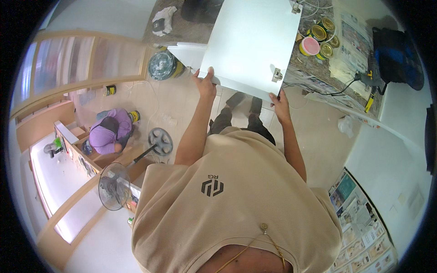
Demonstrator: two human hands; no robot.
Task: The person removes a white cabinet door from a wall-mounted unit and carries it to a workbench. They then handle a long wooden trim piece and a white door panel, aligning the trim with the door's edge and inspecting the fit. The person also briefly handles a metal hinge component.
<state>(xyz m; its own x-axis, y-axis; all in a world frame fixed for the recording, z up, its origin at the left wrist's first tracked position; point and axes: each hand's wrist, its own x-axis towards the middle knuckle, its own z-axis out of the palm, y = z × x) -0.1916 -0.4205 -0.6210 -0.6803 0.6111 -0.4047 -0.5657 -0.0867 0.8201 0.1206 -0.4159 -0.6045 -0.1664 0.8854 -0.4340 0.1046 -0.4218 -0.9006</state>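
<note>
A white cabinet door (248, 45) lies in front of me, its far part over a dark counter. Metal cup hinges are fixed along its right side, one hinge (276, 75) near the close corner and another hinge (296, 7) at the far end. My left hand (206, 83) grips the near left corner, its thumb on the upper face. At the near right corner my right hand (281, 105) is closed around the edge. The fingers under the door are hidden. Beside its left edge is a smaller white board (189, 55).
Several tins (317, 32) and a pink-topped tub (310, 46) stand on the counter (300, 68), near a power tool (371, 77) with a cord. A large bucket (165, 65) is left of the door. A person in purple (109, 132) crouches near a standing fan (114, 185).
</note>
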